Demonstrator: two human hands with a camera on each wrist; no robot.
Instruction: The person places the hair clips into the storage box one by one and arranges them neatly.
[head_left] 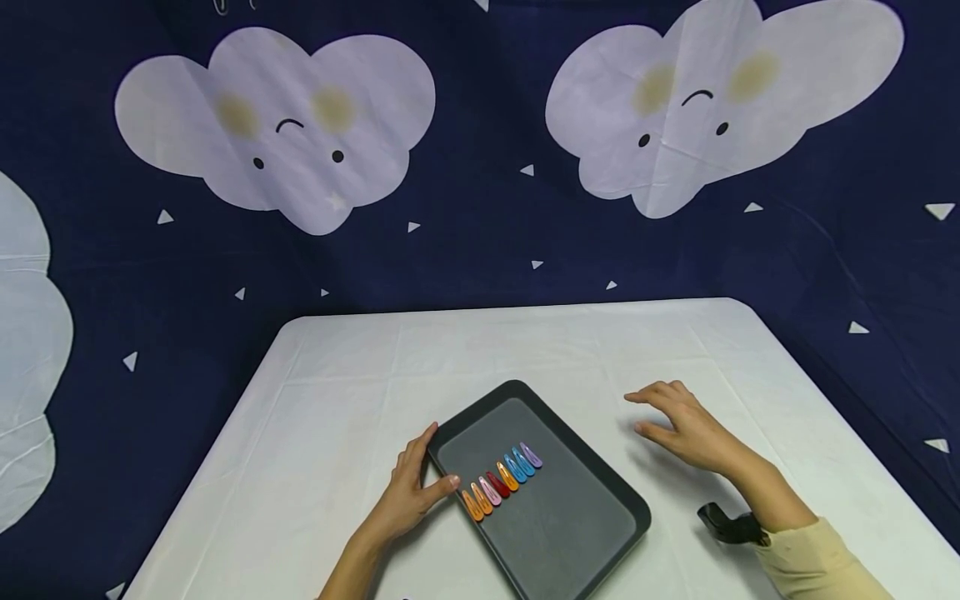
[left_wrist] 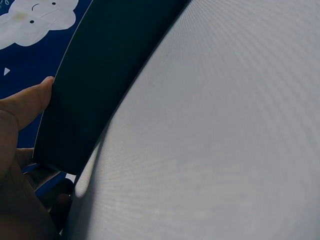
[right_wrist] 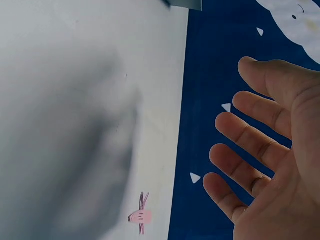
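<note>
A dark grey tray (head_left: 577, 517) lies at a slant on the white table. On it, several snap hair clips (head_left: 498, 483) form a slanting row: orange, pink, red, yellow-orange, blue and purple. At the tray's left rim is my left hand (head_left: 405, 492), its thumb (left_wrist: 37, 100) on the rim and its other fingers around the outer side near the corner. Those fingers are partly hidden in the left wrist view. To the right of the tray, my right hand (head_left: 690, 429) hovers above the table, fingers apart and loosely bent, holding nothing.
The white table (head_left: 360, 375) has rounded far corners. Behind it hangs a dark blue cloth (head_left: 480, 250) with clouds and small triangles. A black device (head_left: 727, 525) is worn at the right wrist. A small pink figure (right_wrist: 140, 216) shows near the table's edge.
</note>
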